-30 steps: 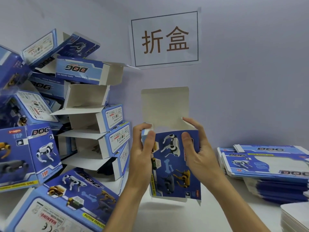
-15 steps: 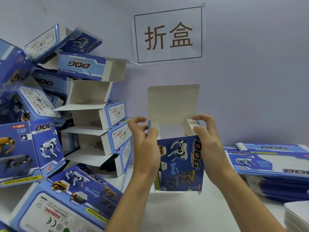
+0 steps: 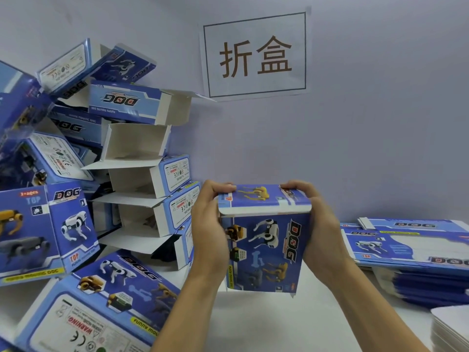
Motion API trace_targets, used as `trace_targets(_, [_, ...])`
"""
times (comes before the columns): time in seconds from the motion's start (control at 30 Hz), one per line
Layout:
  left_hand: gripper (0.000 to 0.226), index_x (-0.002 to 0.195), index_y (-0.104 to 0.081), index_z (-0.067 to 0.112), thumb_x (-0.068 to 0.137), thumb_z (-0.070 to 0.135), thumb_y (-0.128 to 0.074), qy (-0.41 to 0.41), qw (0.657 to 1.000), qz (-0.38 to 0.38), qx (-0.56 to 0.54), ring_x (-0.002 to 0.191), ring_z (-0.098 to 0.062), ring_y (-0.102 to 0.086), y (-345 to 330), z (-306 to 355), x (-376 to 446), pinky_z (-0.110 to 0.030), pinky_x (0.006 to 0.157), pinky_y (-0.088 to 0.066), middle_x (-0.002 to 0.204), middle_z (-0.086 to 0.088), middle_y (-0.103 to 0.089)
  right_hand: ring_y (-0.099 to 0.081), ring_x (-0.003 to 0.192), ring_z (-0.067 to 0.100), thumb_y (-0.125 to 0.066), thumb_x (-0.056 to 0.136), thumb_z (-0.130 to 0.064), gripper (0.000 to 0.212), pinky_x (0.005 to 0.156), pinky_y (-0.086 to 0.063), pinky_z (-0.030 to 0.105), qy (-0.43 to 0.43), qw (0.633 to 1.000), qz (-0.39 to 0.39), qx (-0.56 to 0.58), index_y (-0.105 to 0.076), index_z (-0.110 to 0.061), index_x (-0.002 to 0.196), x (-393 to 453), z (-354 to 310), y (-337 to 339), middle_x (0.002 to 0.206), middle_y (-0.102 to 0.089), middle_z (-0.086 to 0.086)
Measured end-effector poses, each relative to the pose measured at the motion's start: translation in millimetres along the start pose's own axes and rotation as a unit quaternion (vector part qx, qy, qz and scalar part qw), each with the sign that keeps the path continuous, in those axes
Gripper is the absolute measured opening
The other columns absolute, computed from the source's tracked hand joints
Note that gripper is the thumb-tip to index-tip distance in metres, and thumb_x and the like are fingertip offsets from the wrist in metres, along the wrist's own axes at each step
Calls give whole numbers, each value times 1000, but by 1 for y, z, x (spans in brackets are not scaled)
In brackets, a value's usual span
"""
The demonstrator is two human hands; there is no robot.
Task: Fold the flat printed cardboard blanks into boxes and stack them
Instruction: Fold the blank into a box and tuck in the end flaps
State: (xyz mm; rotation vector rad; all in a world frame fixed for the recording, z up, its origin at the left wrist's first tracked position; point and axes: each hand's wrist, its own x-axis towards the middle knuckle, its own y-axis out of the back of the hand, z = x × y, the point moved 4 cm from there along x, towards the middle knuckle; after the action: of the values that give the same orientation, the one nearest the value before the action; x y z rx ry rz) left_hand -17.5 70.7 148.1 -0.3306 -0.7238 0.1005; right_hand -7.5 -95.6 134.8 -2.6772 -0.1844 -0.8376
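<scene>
A blue printed box (image 3: 265,250) stands upright at the centre of the frame, held just above the white counter (image 3: 274,323). Its top flap (image 3: 264,198) is folded down over the opening, with a thin white edge showing along the front. The left hand (image 3: 210,232) grips the box's left side, its fingers curled over the left end of the flap. The right hand (image 3: 321,229) grips the right side the same way, fingers curled over the flap's right end.

At the left of the frame, folded boxes (image 3: 142,179) of the same print lie piled against the wall, several with open ends facing right and their white insides showing. More of them lean and lie in the lower left. At the right, a stack of flat blanks (image 3: 411,252) rests on the counter, and a stack of white sheets (image 3: 454,329) sits in the lower right corner. On the wall (image 3: 380,123) above the box hangs a paper sign (image 3: 256,55) with two brown characters in a dark frame.
</scene>
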Motion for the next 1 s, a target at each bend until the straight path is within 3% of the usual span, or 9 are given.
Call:
trace_targets(0.13, [27, 92, -64, 22, 89, 47, -55, 41, 996, -32, -78, 101, -20, -72, 4, -9, -2, -33, 68, -60, 116, 0, -70, -72, 91, 30, -44, 86, -47, 45, 66, -61, 37, -16, 995, -51, 79, -62, -17, 115, -6, -6, -1, 113, -70, 14])
trace_targets(0.23, [23, 94, -60, 39, 79, 57, -63, 26, 997, -71, 19, 106, -27, -71, 1, -11, -6, -42, 73, -61, 119, -3, -67, -72, 90, 29, -57, 83, -54, 45, 69, -62, 37, -15, 997, -66, 24, -57, -25, 117, -8, -7, -4, 110, -72, 11])
trace_targets(0.4, [35, 100, -53, 42, 73, 62, -62, -7, 994, -94, 58, 97, -26, -73, -1, -8, -9, -54, 75, -59, 106, 0, -72, -74, 87, 27, -59, 88, -44, 21, 62, -61, 34, 17, 997, -35, -62, -58, -36, 108, -7, -11, -6, 104, -72, 6])
trace_targets(0.47, [29, 100, -54, 42, 79, 61, -64, -18, 994, -87, 68, 94, -26, -73, -3, -6, -8, -54, 72, -59, 100, 2, -72, -75, 83, 25, -61, 91, -46, 18, 57, -59, 31, 40, 997, -17, -70, -59, -36, 105, -8, -14, -9, 103, -71, 8])
trace_targets(0.6, [18, 96, -56, 40, 80, 50, -58, -24, 995, -78, 59, 98, -23, -73, -3, -6, -6, -38, 64, -63, 101, 2, -71, -75, 78, 23, -54, 84, -44, 24, 53, -58, 28, 46, 996, -7, -75, -56, -31, 104, -9, -12, -11, 98, -71, 8])
trace_targets(0.7, [21, 100, -57, 36, 81, 47, -61, -27, 993, -92, 68, 98, -23, -73, 0, -7, -4, -39, 65, -63, 104, -1, -71, -74, 81, 26, -65, 89, -39, 21, 55, -59, 30, 23, 998, -23, -52, -54, -29, 105, -10, -8, -8, 97, -74, 4])
trace_targets(0.77, [21, 102, -58, 33, 83, 41, -61, -20, 993, -104, 59, 100, -24, -73, 3, -7, -4, -37, 62, -63, 104, -1, -71, -74, 82, 28, -57, 85, -39, 20, 56, -59, 31, 12, 999, -28, -44, -56, -31, 103, -9, -7, -6, 98, -74, 4])
trace_targets(1.0, [14, 97, -61, 33, 84, 37, -62, -2, 992, -116, 56, 101, -31, -72, 7, -8, -1, -53, 68, -61, 102, -8, -72, -74, 82, 29, -57, 84, -38, 19, 56, -59, 31, 10, 999, -29, -39, -57, -30, 101, -9, -4, -4, 99, -74, 6])
